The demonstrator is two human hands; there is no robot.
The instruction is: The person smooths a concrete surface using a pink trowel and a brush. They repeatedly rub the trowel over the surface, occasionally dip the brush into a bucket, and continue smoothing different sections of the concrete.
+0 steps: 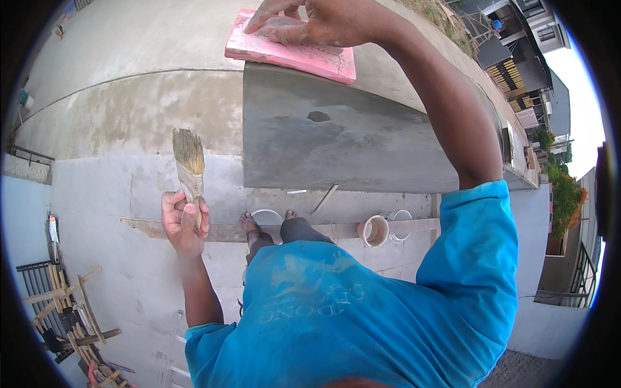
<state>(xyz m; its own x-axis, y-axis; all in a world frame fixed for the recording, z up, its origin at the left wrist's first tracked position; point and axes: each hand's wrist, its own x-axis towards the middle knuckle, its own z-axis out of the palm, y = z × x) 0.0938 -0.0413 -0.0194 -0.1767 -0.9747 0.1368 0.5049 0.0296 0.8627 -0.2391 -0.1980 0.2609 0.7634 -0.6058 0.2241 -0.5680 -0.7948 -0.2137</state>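
My left hand (pixel 186 223) is closed round the handle of a flat brush (pixel 189 155). Its worn, greyish-yellow bristles point up, away from me, and touch nothing. Farther out and to the right, my right hand (pixel 330 22) grips a pink rectangular plastering float (pixel 291 59), with some fingers stretched over its cement-smeared face; any handle is hidden under the hand. The float lies along the far edge of a strip of smooth grey cement render (pixel 336 145), which has darker damp patches and one small dark spot.
Below me a long wooden plank (pixel 336 231) runs sideways by my feet. A brown-rimmed bucket (pixel 374 231) and a pale bucket (pixel 400 220) stand beside it to the right. Loose timber (pixel 81 317) is stacked at lower left. Buildings and a shrub (pixel 561 194) show at right.
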